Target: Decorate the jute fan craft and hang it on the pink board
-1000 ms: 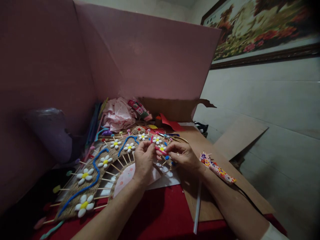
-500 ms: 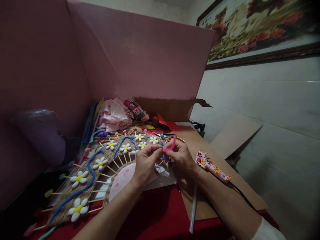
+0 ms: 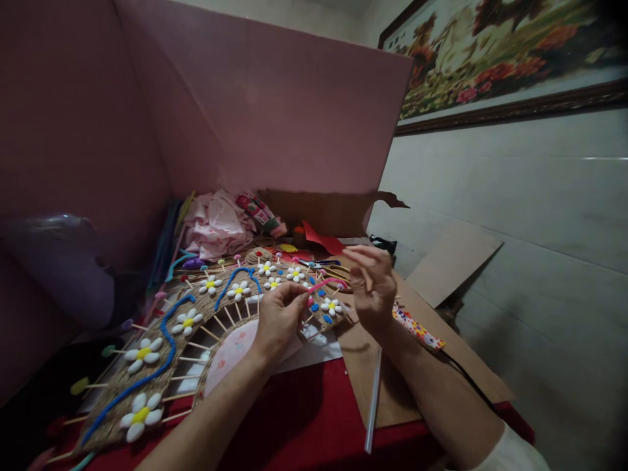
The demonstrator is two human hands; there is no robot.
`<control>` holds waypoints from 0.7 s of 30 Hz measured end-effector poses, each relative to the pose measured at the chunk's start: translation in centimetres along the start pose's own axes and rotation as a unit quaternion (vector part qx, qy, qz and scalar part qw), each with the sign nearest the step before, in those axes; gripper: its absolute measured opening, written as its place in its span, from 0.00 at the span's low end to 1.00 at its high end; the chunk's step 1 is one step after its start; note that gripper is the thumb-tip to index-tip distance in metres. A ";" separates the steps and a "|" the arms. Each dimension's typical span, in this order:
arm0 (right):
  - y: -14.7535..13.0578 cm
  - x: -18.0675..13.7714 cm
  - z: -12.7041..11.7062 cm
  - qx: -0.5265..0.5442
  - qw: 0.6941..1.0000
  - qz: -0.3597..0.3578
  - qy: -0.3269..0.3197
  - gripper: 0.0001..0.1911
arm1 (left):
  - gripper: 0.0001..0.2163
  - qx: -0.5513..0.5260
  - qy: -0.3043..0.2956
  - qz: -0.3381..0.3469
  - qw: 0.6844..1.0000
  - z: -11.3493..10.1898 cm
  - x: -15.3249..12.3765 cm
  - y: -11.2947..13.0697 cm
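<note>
Between the thumb and fingers of my left hand point(image 3: 282, 317) is a pink pipe cleaner point(image 3: 324, 282), its free end bending off to the right. My right hand point(image 3: 373, 284) is raised just beyond that end, fingers apart and holding nothing. Under both hands lies an arched, twine-covered craft piece point(image 3: 169, 311) with small sticks along its inner and outer edges. White petal flowers with yellow centres, such as a large flower point(image 3: 140, 416), decorate it. A wavy blue pipe cleaner point(image 3: 169, 360) runs along its left part. Small blue pieces point(image 3: 328, 318) dot its right end.
A flower-patterned glue gun point(image 3: 419, 329) with a black cord rests on brown cardboard point(image 3: 461, 356). A clear glue stick point(image 3: 373, 409) lies nearer me. Gold-handled scissors point(image 3: 338, 269), a twine ball point(image 3: 259, 255), red paper point(image 3: 321, 239) and crumpled pink fabric point(image 3: 216, 226) are behind the craft piece.
My right hand has let go of the pink pipe cleaner, opened and lifted to the right. The pipe cleaner now stretches out more from my left hand. The whole view has shifted slightly.
</note>
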State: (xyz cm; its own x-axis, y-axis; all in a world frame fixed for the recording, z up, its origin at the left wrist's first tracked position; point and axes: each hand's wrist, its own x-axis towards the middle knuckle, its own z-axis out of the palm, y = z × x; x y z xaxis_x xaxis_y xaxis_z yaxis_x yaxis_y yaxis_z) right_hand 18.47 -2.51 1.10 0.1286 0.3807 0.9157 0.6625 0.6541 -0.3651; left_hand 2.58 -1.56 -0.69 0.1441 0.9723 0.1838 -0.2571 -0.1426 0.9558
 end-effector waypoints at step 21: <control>-0.1 -1.6 1.6 -0.048 0.968 0.065 -0.236 0.11 | 0.09 0.525 -0.038 0.380 0.761 -1.2 -0.1 -0.8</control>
State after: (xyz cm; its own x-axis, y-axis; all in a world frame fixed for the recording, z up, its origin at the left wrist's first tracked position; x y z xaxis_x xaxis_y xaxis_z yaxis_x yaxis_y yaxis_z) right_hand 17.07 -2.13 -0.62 -0.1206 0.7268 0.6762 0.7315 0.5255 -0.4344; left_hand 1.59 -1.35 -1.79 0.3993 0.5279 0.7496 0.6052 -0.7659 0.2170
